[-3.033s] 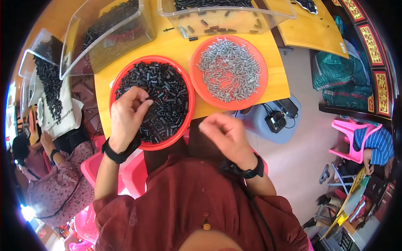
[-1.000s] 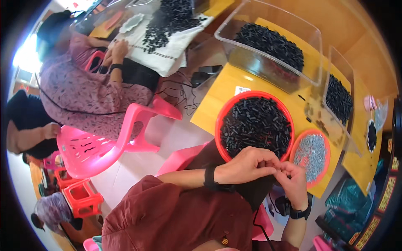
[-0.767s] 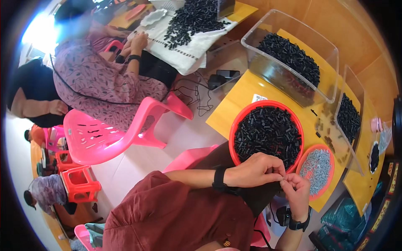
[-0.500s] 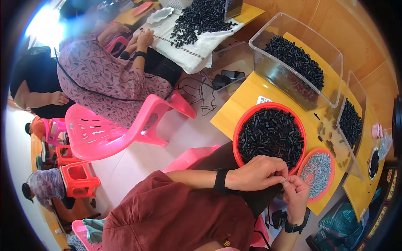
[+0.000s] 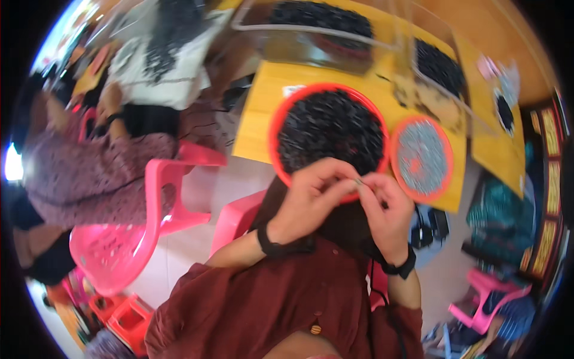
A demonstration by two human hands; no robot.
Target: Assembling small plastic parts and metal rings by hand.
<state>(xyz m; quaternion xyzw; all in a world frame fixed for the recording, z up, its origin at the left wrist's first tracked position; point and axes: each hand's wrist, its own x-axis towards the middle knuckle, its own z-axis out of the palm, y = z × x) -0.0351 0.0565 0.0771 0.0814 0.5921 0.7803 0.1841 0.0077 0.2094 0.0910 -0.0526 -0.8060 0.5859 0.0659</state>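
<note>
My left hand [image 5: 312, 196] and my right hand [image 5: 390, 209] meet fingertip to fingertip at the near edge of a round red basin [image 5: 273, 143]. Both are closed in a pinch. A tiny thing shows between the fingertips, too small and blurred to name. Small black tube-like pieces [image 5: 329, 128] fill the basin. To its right, nearest my right hand, lies an orange oval plate [image 5: 449, 164] heaped with small silver screws [image 5: 423, 149]. Dark bands circle both my wrists.
Clear plastic bins [image 5: 311, 54] of black pieces stand at the back of the yellow table [image 5: 254, 128]. A pink chair [image 5: 154, 209] and a seated person in a patterned top [image 5: 101, 173] are on the left. Dark green bags [image 5: 502, 209] lie at the right.
The view has turned, so basin, plate and table sit farther left and higher in the picture. My hands stay pinched together beside the basin.
</note>
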